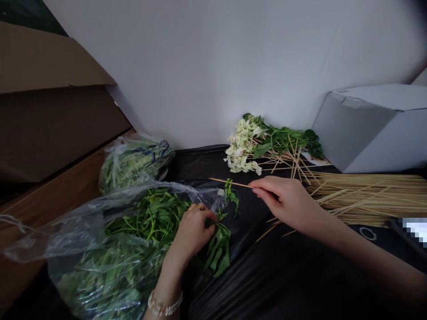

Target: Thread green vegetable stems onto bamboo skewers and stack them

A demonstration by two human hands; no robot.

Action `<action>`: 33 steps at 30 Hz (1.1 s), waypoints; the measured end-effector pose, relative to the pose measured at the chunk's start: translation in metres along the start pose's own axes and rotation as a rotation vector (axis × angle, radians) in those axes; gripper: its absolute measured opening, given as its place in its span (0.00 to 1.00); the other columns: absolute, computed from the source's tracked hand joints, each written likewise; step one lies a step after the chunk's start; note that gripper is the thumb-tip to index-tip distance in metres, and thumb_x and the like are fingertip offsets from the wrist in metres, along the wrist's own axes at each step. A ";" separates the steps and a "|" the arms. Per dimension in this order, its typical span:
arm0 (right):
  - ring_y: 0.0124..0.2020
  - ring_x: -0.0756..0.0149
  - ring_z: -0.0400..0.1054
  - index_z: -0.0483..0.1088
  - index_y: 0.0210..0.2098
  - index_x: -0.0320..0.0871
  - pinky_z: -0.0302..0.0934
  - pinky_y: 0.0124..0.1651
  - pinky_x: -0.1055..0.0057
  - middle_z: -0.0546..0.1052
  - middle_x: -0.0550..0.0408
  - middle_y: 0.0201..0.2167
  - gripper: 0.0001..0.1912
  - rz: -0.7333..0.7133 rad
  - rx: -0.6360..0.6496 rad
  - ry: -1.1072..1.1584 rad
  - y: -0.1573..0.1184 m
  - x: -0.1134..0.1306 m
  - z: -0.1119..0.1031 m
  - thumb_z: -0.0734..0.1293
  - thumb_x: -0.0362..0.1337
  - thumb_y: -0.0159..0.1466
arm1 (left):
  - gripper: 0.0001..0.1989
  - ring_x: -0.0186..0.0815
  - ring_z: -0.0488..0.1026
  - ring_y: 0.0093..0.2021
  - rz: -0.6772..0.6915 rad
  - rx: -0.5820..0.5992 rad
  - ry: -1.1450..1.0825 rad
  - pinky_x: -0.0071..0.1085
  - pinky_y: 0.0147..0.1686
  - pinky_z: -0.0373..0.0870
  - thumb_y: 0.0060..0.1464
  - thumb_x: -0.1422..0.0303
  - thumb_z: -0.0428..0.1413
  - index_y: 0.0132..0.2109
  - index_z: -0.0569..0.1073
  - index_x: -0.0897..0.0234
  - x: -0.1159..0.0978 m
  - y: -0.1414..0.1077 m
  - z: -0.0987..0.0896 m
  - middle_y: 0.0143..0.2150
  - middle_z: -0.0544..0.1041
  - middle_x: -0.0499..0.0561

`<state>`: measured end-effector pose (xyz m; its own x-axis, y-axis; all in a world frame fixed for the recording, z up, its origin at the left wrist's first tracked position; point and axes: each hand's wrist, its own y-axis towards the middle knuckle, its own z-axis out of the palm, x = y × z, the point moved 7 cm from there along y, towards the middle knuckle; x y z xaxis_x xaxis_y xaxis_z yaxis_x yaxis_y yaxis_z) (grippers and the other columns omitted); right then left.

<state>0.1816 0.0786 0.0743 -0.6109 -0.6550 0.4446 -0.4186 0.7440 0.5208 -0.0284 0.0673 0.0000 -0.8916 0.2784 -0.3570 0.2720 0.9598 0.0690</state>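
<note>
My right hand (278,198) pinches a thin wooden skewer (230,182) whose pointed end sticks out to the left. Between the thumb and fingers of my left hand (196,224) is a bunch of green leaves (218,251) that hangs down on the right side of the hand. Loose leafy greens (156,213) lie in the mouth of a clear plastic bag (113,271), just left of that hand. A small leafy sprig (230,195) rests on the black sheet (267,275), below the skewer's tip.
Skewers with pale and green leaves (276,142) lie by the wall. Many bare skewers (370,193) are piled at the right, before a white box (373,129). Another bag of greens (133,162) stands near a cardboard box (50,129). A ring (368,233) lies at the right.
</note>
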 end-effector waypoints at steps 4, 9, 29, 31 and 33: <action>0.37 0.66 0.74 0.75 0.43 0.43 0.65 0.41 0.68 0.80 0.55 0.38 0.10 -0.002 -0.012 0.005 0.001 0.001 -0.001 0.61 0.33 0.68 | 0.06 0.41 0.72 0.41 -0.043 -0.268 -0.328 0.39 0.46 0.66 0.50 0.73 0.57 0.33 0.78 0.61 0.003 0.003 -0.019 0.37 0.78 0.52; 0.37 0.66 0.74 0.75 0.43 0.43 0.66 0.42 0.67 0.80 0.54 0.38 0.11 -0.004 0.011 0.010 -0.001 0.002 0.002 0.61 0.34 0.68 | 0.08 0.38 0.76 0.41 -0.196 -0.688 -0.875 0.35 0.46 0.69 0.50 0.66 0.61 0.38 0.78 0.62 0.028 -0.008 -0.039 0.39 0.81 0.51; 0.37 0.65 0.72 0.76 0.42 0.43 0.65 0.42 0.67 0.79 0.52 0.37 0.12 0.003 0.108 0.023 -0.006 0.005 0.017 0.60 0.34 0.68 | 0.17 0.29 0.74 0.35 -0.468 -0.564 -1.573 0.22 0.30 0.67 0.34 0.67 0.72 0.35 0.82 0.65 0.024 -0.004 -0.009 0.41 0.81 0.52; 0.37 0.65 0.73 0.76 0.42 0.42 0.65 0.42 0.67 0.79 0.52 0.37 0.12 0.004 0.113 0.021 -0.006 0.006 0.018 0.60 0.33 0.68 | 0.16 0.28 0.73 0.33 -0.484 -0.543 -1.602 0.21 0.29 0.67 0.35 0.68 0.71 0.36 0.81 0.65 0.023 -0.005 -0.009 0.42 0.81 0.51; 0.37 0.65 0.72 0.76 0.42 0.42 0.65 0.42 0.67 0.79 0.52 0.37 0.12 -0.001 0.123 0.021 -0.007 0.008 0.019 0.60 0.33 0.69 | 0.15 0.27 0.72 0.31 -0.475 -0.521 -1.615 0.21 0.28 0.67 0.36 0.68 0.71 0.35 0.81 0.65 0.022 -0.005 -0.008 0.42 0.81 0.51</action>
<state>0.1667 0.0708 0.0601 -0.5970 -0.6576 0.4596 -0.4992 0.7529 0.4288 -0.0524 0.0693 -0.0004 0.4528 -0.0043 -0.8916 -0.3018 0.9402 -0.1578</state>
